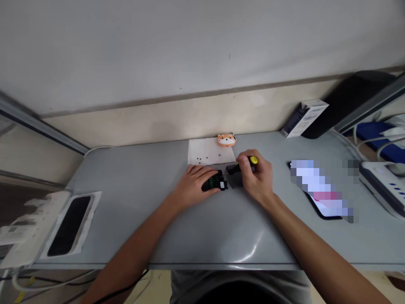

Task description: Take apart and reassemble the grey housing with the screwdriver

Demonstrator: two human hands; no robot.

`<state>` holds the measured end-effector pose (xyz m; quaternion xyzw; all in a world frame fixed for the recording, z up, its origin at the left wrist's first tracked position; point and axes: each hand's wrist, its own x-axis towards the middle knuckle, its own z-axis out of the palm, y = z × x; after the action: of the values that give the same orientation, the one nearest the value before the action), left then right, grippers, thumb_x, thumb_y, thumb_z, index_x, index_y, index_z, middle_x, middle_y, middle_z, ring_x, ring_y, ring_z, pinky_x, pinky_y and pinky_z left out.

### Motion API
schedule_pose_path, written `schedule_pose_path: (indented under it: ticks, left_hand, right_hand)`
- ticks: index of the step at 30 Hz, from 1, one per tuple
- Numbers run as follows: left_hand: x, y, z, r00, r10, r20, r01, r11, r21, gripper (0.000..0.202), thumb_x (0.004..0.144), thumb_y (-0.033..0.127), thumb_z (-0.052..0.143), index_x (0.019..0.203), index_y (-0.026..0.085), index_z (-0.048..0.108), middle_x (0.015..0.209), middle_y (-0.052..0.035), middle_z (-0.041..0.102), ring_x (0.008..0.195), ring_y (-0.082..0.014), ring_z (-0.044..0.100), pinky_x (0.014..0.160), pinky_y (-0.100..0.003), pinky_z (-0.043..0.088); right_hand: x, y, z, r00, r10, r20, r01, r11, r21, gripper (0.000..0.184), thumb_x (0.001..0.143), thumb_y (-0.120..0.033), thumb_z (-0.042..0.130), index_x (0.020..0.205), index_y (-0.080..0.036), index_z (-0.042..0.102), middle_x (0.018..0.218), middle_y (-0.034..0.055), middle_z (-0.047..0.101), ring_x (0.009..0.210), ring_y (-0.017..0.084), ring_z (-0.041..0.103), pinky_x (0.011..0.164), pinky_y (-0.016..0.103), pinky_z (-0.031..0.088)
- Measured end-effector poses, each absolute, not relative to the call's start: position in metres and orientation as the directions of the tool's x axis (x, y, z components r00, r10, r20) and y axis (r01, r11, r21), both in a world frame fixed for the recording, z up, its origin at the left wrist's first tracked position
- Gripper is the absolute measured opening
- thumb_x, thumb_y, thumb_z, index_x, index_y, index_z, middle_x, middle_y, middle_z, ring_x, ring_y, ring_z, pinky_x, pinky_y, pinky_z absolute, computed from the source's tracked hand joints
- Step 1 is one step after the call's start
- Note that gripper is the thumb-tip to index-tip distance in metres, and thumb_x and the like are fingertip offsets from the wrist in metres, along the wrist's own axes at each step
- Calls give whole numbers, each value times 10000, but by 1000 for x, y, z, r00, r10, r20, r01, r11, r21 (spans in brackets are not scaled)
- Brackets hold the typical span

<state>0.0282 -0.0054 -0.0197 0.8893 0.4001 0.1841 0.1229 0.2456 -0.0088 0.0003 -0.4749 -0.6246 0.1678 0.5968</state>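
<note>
My table (202,228) is smooth grey with a soft sheen. The screwdriver (245,165) handle looks like black and yellow plastic. Matt white paper (209,151) lies at the far edge.

On the surface (133,198) I see a small device (215,182) at centre, a sheet of paper (209,152) behind it, and a toy (226,139) on the paper's far right corner. A phone (322,192) lies to the right, a box (304,118) behind that.
</note>
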Motion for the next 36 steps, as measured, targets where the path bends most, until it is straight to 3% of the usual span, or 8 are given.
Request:
schedule_pose_path:
  ticks: [13,19,22,24,27,30,32,36]
  left_hand:
    - [27,-6,-22,613,755,234,663,-652,369,445,968,455,753,1362,265,675,1345,-66,736,1232,-270,666,1104,-452,485]
    - [27,-5,-21,616,753,233,661,-654,368,430,956,460,768,1320,249,681,1326,-72,745,1235,-274,667,1102,-451,483]
    - [27,-6,-20,615,756,223,663,-649,373,345,955,462,768,1219,247,707,1294,-60,754,1221,-273,671,1099,-452,481]
    - [27,-6,-20,611,759,224,666,-646,374,292,960,456,764,1162,251,716,1286,-50,756,1219,-268,670,1097,-450,479]
    - [26,-5,-21,622,739,258,647,-671,362,250,973,428,754,1128,234,723,1300,-61,750,1228,-265,664,1084,-441,480]
    - [25,-4,-23,643,716,271,626,-696,352,232,990,420,734,1126,232,730,1319,-71,739,1233,-261,661,1075,-436,484]
    - [25,-4,-23,643,717,268,625,-694,358,232,999,436,720,1123,240,733,1330,-67,734,1232,-259,662,1072,-436,487]
    - [24,-5,-21,642,717,270,618,-693,370,235,1022,443,687,1140,246,736,1344,-67,729,1255,-256,657,1082,-439,485]
  right_hand:
    - [247,-8,2,190,805,562,404,457,-792,320,1021,-453,569,789,-237,616,639,-21,563,574,140,482,536,285,386]
    - [235,5,19,97,817,569,328,513,-793,331,958,-322,630,699,-244,438,643,-46,456,588,123,421,576,293,390]
    - [223,18,26,-21,852,522,145,520,-842,325,972,-397,632,750,-247,448,789,-6,595,705,138,563,691,319,499]
    - [217,25,24,-73,890,450,-63,446,-893,298,982,-507,630,872,-255,515,839,-7,646,665,130,597,659,320,523]
    - [217,29,16,-93,930,356,-247,324,-913,381,933,-636,677,1004,-276,572,644,-84,507,476,107,450,474,275,408]
    - [224,25,14,-112,952,284,-384,222,-896,480,956,-742,555,1080,-285,633,623,-76,447,481,120,409,475,286,393]
    - [229,21,17,-157,959,235,-449,142,-882,500,962,-750,531,1046,-276,668,715,-32,532,576,135,509,566,307,472]
    - [233,16,21,-168,963,209,-475,107,-873,451,838,-633,803,832,-249,568,832,-16,627,653,120,588,655,298,506]
